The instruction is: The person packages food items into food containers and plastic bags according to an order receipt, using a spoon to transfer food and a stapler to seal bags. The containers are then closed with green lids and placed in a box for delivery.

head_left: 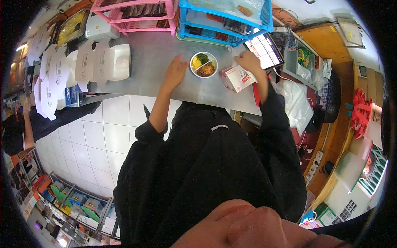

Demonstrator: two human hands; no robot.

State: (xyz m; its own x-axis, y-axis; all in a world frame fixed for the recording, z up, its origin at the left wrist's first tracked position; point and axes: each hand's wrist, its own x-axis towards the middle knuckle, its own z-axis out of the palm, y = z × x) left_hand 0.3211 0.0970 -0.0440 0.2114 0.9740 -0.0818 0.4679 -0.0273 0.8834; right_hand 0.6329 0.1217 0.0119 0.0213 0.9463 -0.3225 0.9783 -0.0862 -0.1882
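Note:
A round white bowl [203, 65] stands on the metal table, divided inside into sections of dark green, yellow and brown food. Just left of it is my left hand [176, 71], empty, its fingers apart and not touching the bowl. To the bowl's right lies a white and red printed carton [238, 78]. My right hand [248, 62] is above the carton's upper edge, beside a tablet [265, 50]. Its fingers are bent and close together; what they hold, if anything, is hidden.
Open white cartons [117, 62] line the table's left side. Pink [142, 25] and blue [215, 20] racks with packets stand at the back. Plastic bags [294, 105] and a cable are at the right. Another person's arm [28, 124] shows at the far left.

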